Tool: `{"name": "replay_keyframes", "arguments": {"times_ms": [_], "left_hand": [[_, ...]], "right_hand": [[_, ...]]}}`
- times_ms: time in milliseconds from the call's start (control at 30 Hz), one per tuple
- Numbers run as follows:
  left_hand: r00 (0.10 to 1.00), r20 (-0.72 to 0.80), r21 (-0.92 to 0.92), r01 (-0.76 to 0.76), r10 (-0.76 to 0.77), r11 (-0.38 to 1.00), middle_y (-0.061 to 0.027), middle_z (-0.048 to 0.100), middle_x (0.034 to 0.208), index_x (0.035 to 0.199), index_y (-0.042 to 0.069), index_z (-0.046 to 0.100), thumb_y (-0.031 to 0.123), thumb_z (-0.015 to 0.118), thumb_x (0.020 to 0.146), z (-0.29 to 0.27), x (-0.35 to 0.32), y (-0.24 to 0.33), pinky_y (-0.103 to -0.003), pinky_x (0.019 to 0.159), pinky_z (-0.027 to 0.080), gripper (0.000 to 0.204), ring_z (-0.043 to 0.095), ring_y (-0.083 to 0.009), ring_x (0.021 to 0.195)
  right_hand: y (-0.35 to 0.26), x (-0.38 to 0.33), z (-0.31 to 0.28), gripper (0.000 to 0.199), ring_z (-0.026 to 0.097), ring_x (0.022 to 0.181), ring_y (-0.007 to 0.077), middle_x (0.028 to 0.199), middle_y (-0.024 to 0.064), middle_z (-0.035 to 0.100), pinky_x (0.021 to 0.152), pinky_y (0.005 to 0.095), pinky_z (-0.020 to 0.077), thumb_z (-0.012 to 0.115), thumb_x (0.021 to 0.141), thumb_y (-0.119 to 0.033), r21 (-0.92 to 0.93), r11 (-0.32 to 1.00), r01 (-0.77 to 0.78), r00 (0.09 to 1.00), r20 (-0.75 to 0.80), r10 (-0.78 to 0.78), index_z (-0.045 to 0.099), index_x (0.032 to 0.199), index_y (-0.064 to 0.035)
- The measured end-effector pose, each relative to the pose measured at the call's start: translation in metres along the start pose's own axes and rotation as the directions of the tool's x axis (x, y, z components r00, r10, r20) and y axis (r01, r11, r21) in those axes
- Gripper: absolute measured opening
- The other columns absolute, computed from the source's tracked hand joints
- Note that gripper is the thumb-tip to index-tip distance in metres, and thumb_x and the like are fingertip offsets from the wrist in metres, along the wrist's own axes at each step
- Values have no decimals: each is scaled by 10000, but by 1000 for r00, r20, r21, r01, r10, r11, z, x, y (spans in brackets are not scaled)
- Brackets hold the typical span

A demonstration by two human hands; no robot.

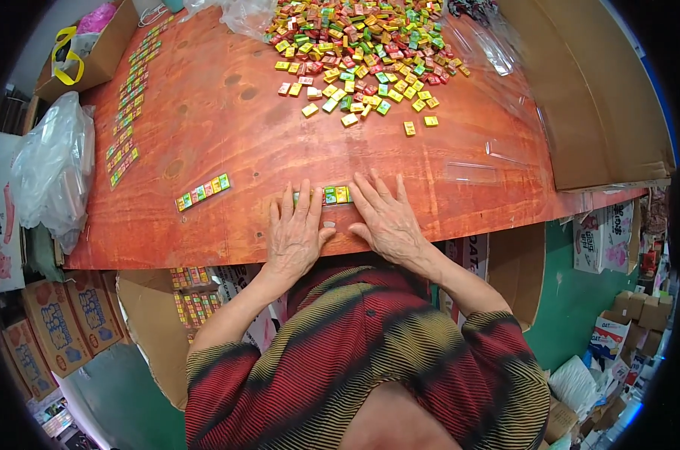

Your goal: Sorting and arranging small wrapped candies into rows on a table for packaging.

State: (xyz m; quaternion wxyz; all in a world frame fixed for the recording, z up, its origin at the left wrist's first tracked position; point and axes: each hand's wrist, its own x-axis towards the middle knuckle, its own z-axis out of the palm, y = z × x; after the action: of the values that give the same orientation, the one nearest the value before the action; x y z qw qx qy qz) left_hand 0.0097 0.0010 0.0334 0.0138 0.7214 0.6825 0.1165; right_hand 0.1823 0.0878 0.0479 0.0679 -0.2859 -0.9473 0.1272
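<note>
A short row of tiny red, green and yellow boxes lies near the table's front edge, between my two hands. My left hand is palm down with its fingers stretched forward, covering the row's left end. At the right end, my right hand lies flat with fingers spread, its fingertips beside the last box. Part of the row is hidden under my left fingers. Just below it is a small pale piece, too small to name. A similar finished-looking row lies apart to the left.
A big heap of loose boxes covers the far middle of the reddish table. More rows line its left side. Clear plastic trays lie at right. A plastic bag hangs at left; a large carton stands right.
</note>
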Motion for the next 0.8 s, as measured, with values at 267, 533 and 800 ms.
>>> {"name": "replay_keyframes", "arguments": {"times_ms": [267,533,800], "left_hand": [[993,114,-120,32,-18,992,-208,236,1369,1313,-3,273,322,604,743,6,6,-7,-531,989,190,735,216,-390,1263],[1000,29,-132,2,1,991,-208,235,1365,1310,29,295,325,615,733,3,1,3,-531,997,183,723,227,-389,1257],[994,108,-92,36,-26,995,-203,251,1357,1290,52,333,353,616,716,0,-13,-11,-522,1011,171,707,236,-375,1257]], "right_hand": [[0,19,19,723,245,1275,312,1353,174,295,1022,526,155,505,777,-456,53,985,164,986,28,-166,305,1296,6],[9,14,3,783,175,1296,347,1375,209,227,1038,506,121,469,790,-493,213,973,90,996,5,-94,236,1313,42],[-20,16,30,786,258,1252,379,1331,249,285,998,541,200,537,757,-465,181,979,97,995,-52,-89,304,1254,97]]}}
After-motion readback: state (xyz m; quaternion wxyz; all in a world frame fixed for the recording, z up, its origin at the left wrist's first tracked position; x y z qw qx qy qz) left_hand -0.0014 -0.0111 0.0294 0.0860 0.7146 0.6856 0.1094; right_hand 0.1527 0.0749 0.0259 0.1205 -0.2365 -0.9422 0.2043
